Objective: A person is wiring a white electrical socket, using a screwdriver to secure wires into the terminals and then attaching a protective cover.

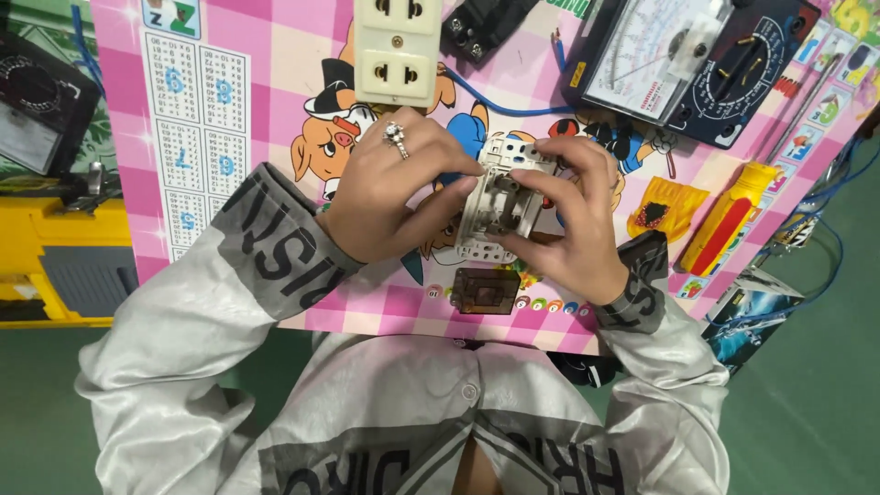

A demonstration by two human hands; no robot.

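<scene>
1. A person in a silvery grey jacket holds a white switch module (500, 203) with both hands above the middle of a pink, cartoon-printed desk (302, 73), its back side with the inner parts turned up toward the camera.
2. The left hand (390, 192), a jewelled ring (395, 135) on one finger, has its grip clenched on the module's left edge, thumb and fingertips pressing its side.
3. The right hand (576, 220) grasps the module from the right, fingers curled over its far edge and thumb against its near right corner.
4. Just near of the module, on the desk's near edge, lies a small brown square part (485, 291), apart from both hands.
5. At the far edge, above the left hand, sits a cream double wall socket (397, 50); a blue wire (495, 101) curves across the desk to its right.
6. At far right rests a black meter with a needle dial (687, 60).
7. Right of the right hand lie a yellow-and-red screwdriver (729, 220) and a small yellow pouch (665, 209).
8. At left, off the desk, stand a yellow case (55, 266) and a second dark meter (37, 105).
</scene>
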